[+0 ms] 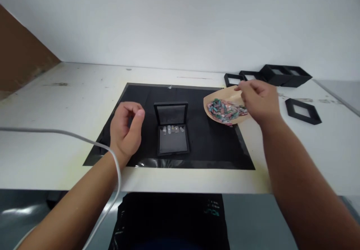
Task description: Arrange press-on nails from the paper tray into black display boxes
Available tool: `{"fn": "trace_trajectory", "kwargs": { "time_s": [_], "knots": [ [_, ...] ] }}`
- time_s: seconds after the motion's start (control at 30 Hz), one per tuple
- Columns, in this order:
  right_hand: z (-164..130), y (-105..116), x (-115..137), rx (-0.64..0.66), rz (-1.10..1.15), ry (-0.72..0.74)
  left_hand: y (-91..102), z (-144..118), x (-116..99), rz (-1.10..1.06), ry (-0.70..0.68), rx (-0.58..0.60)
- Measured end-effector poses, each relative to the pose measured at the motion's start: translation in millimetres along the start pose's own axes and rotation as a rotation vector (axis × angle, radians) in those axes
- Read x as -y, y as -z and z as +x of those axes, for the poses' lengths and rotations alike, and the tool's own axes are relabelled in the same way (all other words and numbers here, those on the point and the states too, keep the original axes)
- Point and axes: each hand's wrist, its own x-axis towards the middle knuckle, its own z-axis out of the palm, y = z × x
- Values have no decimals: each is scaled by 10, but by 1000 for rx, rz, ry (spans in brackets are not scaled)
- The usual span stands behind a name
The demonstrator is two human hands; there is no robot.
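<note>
Heaping on tan paper [211, 99], glossy multicoloured pieces [225, 110] beside right hand [259, 101].

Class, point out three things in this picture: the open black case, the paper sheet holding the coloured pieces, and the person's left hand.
open black case [172, 142], head view, on its grey inner pad.
paper sheet [211, 99], head view, on its bare left part.
left hand [125, 130], head view, on the middle of the hand.
</note>
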Motion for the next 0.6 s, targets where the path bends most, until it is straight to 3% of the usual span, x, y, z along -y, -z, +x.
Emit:
{"fn": "trace_trajectory", "kwargs": {
  "time_s": [0.1, 0.2, 0.27, 0.6],
  "knots": [
    [66, -50, -114, 13, -39, -102, 24, 7, -41, -60, -158, 175],
    [11, -111, -109, 178, -145, -134, 6, 10, -60, -51, -329, 486],
    [-37, -104, -66, 271, -194, -141, -20, 3, -53, -18, -384, 610],
    [-81, -43, 0, 484, -170, -195, -95, -2, -42, -8, -347, 721]
  ]
}}
